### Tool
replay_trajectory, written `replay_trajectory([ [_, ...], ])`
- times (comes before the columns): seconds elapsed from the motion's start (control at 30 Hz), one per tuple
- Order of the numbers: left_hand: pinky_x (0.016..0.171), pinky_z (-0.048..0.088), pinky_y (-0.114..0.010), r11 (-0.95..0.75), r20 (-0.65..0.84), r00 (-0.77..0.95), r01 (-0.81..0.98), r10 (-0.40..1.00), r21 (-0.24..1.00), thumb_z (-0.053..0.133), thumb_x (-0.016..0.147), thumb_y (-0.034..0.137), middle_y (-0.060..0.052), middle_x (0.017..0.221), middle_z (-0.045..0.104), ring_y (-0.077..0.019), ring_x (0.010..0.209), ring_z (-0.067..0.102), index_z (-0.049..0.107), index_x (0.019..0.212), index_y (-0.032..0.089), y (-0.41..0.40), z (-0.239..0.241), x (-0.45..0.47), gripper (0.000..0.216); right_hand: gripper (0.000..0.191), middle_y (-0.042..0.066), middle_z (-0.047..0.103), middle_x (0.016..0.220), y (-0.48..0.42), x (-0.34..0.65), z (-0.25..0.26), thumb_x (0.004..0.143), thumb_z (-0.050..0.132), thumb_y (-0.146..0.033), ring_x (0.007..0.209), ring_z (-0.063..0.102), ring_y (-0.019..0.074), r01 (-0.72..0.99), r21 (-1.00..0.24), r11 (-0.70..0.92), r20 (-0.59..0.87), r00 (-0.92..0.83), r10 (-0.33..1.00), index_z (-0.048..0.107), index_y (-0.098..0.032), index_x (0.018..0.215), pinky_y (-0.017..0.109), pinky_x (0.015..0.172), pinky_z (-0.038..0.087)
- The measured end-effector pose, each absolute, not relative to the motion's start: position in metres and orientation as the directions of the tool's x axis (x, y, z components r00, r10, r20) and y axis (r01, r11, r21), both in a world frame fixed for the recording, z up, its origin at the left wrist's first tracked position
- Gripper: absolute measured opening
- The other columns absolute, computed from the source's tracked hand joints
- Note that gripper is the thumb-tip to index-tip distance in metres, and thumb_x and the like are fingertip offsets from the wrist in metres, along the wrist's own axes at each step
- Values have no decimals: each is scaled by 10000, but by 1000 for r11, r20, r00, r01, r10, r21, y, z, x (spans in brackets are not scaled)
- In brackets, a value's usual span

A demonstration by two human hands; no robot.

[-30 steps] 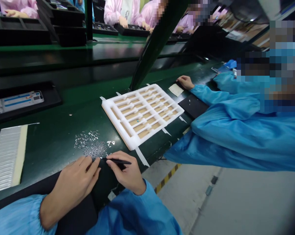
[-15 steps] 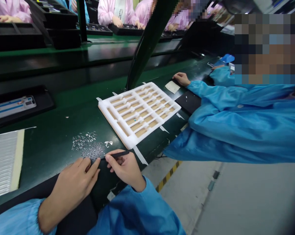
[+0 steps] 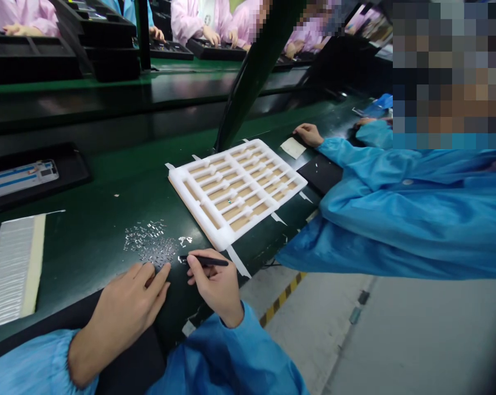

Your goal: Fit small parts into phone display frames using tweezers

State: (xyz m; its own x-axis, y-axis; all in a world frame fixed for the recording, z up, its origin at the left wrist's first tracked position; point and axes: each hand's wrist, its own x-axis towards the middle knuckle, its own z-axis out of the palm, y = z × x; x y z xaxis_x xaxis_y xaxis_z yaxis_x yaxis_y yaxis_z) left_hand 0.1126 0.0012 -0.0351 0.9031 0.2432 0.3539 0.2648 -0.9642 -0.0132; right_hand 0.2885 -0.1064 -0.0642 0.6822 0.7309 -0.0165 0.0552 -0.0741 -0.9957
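My right hand pinches black tweezers, whose tip points left at a scatter of tiny shiny metal parts on the green bench. My left hand lies flat on a black mat at the bench's near edge, with the fingers stretched toward the parts and nothing in them. Beyond the parts, a white foam tray with many slots is taped to the bench.
A strip of white labels lies at the left. A black tray holds a phone frame further back. A co-worker in a blue coat leans on the bench at the right. People in pink coats work behind.
My right hand has shifted slightly right and turned the tweezers, so the tip now sits at the right end of the metal parts. My left hand has stayed in place.
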Motion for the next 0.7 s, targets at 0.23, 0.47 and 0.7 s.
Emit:
replay_trajectory([
  [0.23, 648, 399, -360, -963, 341, 908, 268, 243, -26, 445, 1108, 260, -33, 841, 592, -207, 748, 560, 688, 1267, 143, 1, -36, 111, 313, 237, 69, 736, 888, -110, 288, -62, 954, 763, -392, 631, 743, 147, 78, -994, -78, -8, 651, 759, 804, -159, 962, 225, 523, 678],
  [0.47, 645, 397, -363, -962, 334, 910, 271, 247, -29, 432, 1111, 252, -36, 850, 599, -210, 744, 580, 673, 1269, 136, 0, -36, 111, 311, 229, 70, 728, 886, -112, 287, -63, 978, 738, -384, 644, 734, 147, 130, -988, -80, 22, 642, 767, 805, -166, 956, 232, 545, 683],
  [0.7, 655, 398, -369, -962, 331, 909, 274, 253, -19, 435, 1117, 260, -35, 861, 600, -215, 752, 585, 663, 1284, 136, 0, -36, 111, 310, 242, 69, 727, 884, -110, 288, -61, 973, 748, -398, 643, 730, 146, 85, -994, -64, 5, 638, 770, 803, -163, 951, 232, 547, 674],
])
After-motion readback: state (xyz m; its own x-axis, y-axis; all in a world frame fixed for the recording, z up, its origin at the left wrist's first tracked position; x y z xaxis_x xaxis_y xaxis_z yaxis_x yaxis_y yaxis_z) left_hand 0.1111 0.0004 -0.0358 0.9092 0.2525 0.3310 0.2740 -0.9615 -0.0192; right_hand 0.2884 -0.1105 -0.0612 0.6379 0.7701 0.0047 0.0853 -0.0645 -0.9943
